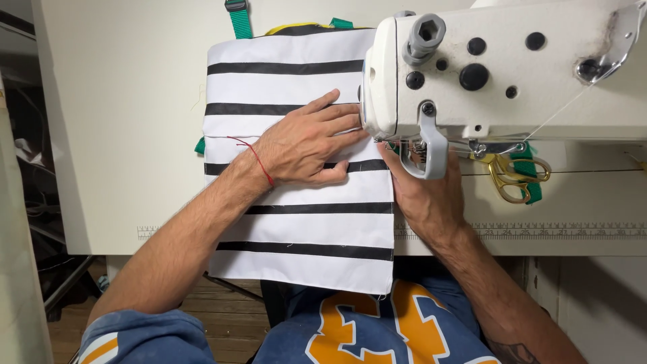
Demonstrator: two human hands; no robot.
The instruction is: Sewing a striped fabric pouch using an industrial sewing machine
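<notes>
Both hands press the striped fabric (300,202) flat on the desk (121,135) at the sewing machine (499,67), left hand (303,145) fingers spread, right hand (428,195) fingers hidden under the head; most of the right edge looks unsewn.

The sewing machine head (485,67) blocks everything from twelve to three o'clock of the striped cloth (303,229). Scissors (515,176) lie at three, seemingly under its arm. Toward nine, the white table (128,121) lies open for a hand.
</notes>
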